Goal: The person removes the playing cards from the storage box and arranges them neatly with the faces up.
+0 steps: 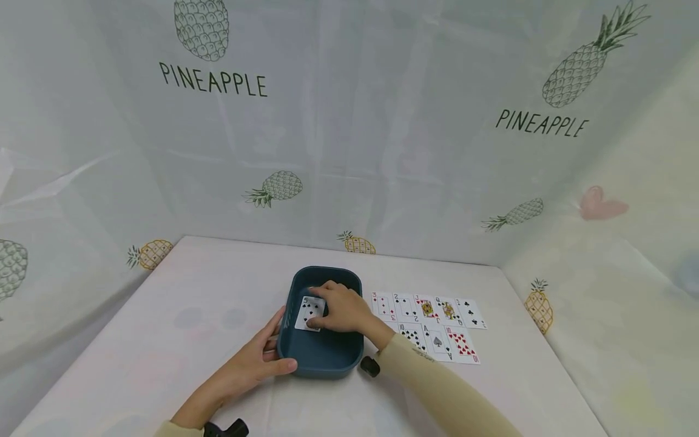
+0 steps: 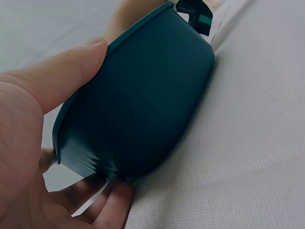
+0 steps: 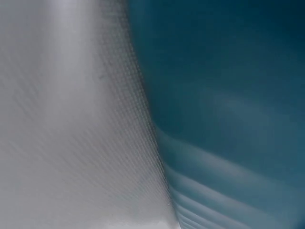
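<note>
A dark teal plastic box (image 1: 322, 371) with rounded corners stands on the cloth-covered table. My left hand (image 1: 246, 364) grips its near left side, thumb at the rim and fingers along the outer wall; the left wrist view shows this hold on the box (image 2: 143, 95) close up. Inside the box, my right hand (image 1: 344, 309) pinches a playing card (image 1: 307, 311), a black five lying face up, between thumb and fingers at its edges. The right wrist view holds only the box wall (image 3: 228, 109) and the cloth; the hand is out of that picture.
Right of the box, face-up playing cards lie in two rows, the far row (image 1: 405, 306) and the near row (image 1: 461, 345), partly covered by my right forearm. A pineapple-print cloth (image 1: 382, 158) hangs behind the table (image 1: 218, 297). Black wrist cameras (image 1: 370, 366) sit at both wrists.
</note>
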`<state>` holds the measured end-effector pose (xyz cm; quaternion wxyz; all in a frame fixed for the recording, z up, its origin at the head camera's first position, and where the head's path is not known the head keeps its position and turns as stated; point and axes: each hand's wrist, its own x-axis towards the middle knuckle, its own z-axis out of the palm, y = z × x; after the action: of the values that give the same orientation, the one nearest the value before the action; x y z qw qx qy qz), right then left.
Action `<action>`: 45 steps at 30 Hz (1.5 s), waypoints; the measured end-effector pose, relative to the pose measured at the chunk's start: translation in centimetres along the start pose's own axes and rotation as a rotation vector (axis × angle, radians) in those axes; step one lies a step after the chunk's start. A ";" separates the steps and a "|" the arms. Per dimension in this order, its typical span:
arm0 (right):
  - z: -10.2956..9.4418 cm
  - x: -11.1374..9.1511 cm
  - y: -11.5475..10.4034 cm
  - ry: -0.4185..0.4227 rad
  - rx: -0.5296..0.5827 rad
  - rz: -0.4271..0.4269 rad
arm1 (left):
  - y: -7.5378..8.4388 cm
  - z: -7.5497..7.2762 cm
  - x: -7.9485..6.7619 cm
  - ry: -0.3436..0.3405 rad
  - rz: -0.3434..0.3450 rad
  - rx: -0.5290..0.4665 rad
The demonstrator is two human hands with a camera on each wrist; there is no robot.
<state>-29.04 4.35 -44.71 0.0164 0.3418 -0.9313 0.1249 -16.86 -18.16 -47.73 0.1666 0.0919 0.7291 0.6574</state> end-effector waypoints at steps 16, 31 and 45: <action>-0.5 0.6 -0.7 -0.120 -0.053 0.054 | 0.1 -0.1 0.2 -0.010 0.001 -0.006; -0.3 0.5 -0.7 -0.122 -0.065 0.062 | 0.1 0.0 0.0 0.008 -0.003 0.013; -0.4 0.3 -0.4 -0.131 -0.022 0.025 | 0.2 0.1 -0.1 0.007 -0.002 0.011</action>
<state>-29.01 3.97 -44.19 -0.0423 0.3372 -0.9359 0.0922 -16.79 -18.09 -47.50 0.1640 0.0898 0.7333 0.6537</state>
